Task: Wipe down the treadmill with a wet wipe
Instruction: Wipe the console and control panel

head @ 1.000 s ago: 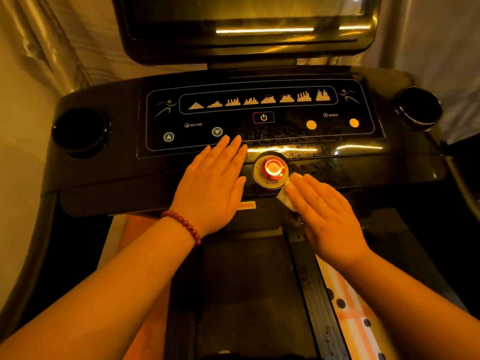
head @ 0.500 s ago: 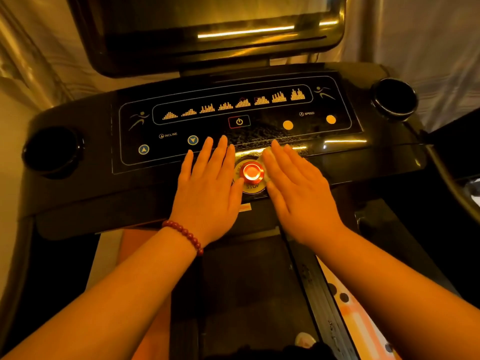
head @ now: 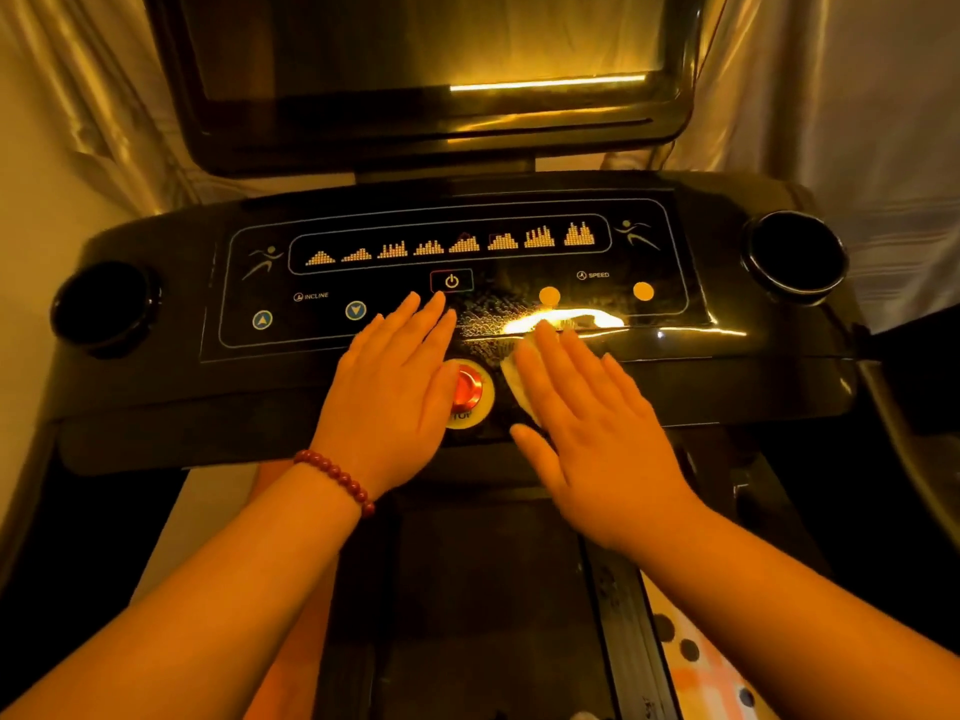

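Note:
The black treadmill console [head: 727,366] fills the middle of the head view, with a printed control panel and a red stop button [head: 469,389] at its front centre. My left hand [head: 387,392] lies flat, fingers straight, on the console just left of the button. My right hand [head: 592,433] presses flat on a white wet wipe [head: 514,374] right of the button; only the wipe's left edge shows from under the fingers. Wet streaks glisten on the panel ahead of the right fingertips.
A dark screen [head: 415,70] rises behind the console. Round cup holders sit at the left [head: 106,306] and right [head: 795,257] ends. The running belt [head: 483,605] lies below my arms. Curtains hang behind. A patterned mat [head: 696,667] shows at lower right.
My right hand slid with the wipe from below the stop button up along its right side toward the panel. The left hand stayed flat in place. The camera tilted and moved closer.

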Tool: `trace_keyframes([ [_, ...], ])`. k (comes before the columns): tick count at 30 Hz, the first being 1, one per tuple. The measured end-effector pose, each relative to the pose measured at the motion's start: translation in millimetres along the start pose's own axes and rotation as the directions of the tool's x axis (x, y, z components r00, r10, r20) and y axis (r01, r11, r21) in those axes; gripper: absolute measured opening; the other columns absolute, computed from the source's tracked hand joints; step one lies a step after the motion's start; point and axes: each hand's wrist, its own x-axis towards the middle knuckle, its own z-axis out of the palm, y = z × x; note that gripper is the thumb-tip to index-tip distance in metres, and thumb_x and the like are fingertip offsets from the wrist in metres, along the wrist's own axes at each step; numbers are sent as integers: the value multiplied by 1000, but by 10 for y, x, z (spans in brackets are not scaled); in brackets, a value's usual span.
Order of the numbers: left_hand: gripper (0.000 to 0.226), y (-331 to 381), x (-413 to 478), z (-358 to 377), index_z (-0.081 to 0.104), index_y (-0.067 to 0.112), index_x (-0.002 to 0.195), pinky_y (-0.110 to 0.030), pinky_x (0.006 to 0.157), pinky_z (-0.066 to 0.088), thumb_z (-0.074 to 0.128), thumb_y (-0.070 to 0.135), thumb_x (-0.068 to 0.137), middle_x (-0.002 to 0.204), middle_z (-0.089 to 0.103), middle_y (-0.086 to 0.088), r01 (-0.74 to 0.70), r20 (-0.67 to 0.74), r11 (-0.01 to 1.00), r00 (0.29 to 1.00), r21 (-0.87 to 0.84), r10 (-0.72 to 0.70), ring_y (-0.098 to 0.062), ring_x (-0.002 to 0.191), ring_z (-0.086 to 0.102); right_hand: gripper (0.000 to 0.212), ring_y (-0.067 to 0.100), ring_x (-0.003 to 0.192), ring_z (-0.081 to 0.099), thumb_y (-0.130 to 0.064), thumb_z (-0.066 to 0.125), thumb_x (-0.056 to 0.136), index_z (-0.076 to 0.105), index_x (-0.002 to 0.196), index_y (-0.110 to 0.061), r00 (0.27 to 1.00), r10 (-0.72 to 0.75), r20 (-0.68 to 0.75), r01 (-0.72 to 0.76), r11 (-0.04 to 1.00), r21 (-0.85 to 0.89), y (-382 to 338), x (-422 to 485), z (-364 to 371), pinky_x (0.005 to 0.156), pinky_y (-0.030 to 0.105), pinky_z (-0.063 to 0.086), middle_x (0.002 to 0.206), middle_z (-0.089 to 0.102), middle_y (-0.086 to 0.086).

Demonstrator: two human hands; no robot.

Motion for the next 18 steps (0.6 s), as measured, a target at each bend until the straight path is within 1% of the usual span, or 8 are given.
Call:
trace_keyframes([
  [2,70,65,87,-39,31,16,148,-26,113,5,8,51,91,156,26,1,3,-19,999,1000,-51,-4,-6,141,10,64,23,149,6,-53,14,100,10,155,-20,999,-42,18,42,999,-2,57,-56,12,119,37,3,161,6,5],
  [5,73,190,209,-29,30,18,148,-26,113,6,8,54,88,156,23,4,-13,-9,998,1000,-64,12,-6,142,10,63,23,148,7,-52,12,99,12,154,-20,998,-52,21,52,998,22,134,251,-77,118,40,7,161,9,5],
  [8,71,239,217,38,32,14,147,-27,115,8,11,52,90,155,27,1,-5,-31,998,1000,-68,3,-7,142,13,65,21,147,0,-52,6,96,6,153,-22,997,-59,41,58,998,35,221,497,-127,116,39,1,162,3,4],
  [10,68,231,200,69,35,13,145,-27,116,9,14,49,92,154,29,-1,1,-47,997,999,-82,-5,-5,141,13,63,23,148,3,-52,10,99,10,154,-21,995,-95,12,95,995,8,263,367,-96,117,40,4,162,6,5],
  [13,66,234,200,87,35,15,145,-29,117,11,15,49,92,154,28,1,16,-55,995,998,-98,-22,-6,141,13,62,23,148,7,-52,15,100,13,154,-21,988,-152,32,152,988,9,335,79,-52,117,41,10,161,9,5],
  [15,65,244,202,98,37,13,144,-30,117,12,17,47,93,153,29,0,8,-70,996,997,-86,-14,-8,142,16,63,24,148,10,-54,15,99,14,154,-22,985,-169,39,168,986,15,401,143,-80,116,42,10,161,12,5],
  [16,64,241,200,103,38,12,144,-31,117,12,18,46,94,153,31,-1,0,-75,997,997,-80,-6,-9,142,17,65,24,148,9,-56,13,98,13,153,-23,984,-170,50,169,985,23,419,250,-117,116,41,8,161,11,4],
  [18,62,233,196,109,38,10,144,-30,117,12,19,44,95,152,32,-2,-7,-79,998,997,-64,2,-10,142,18,69,21,148,-1,-60,5,94,3,154,-26,985,-155,79,153,988,36,435,498,-174,116,40,-1,162,1,2],
])
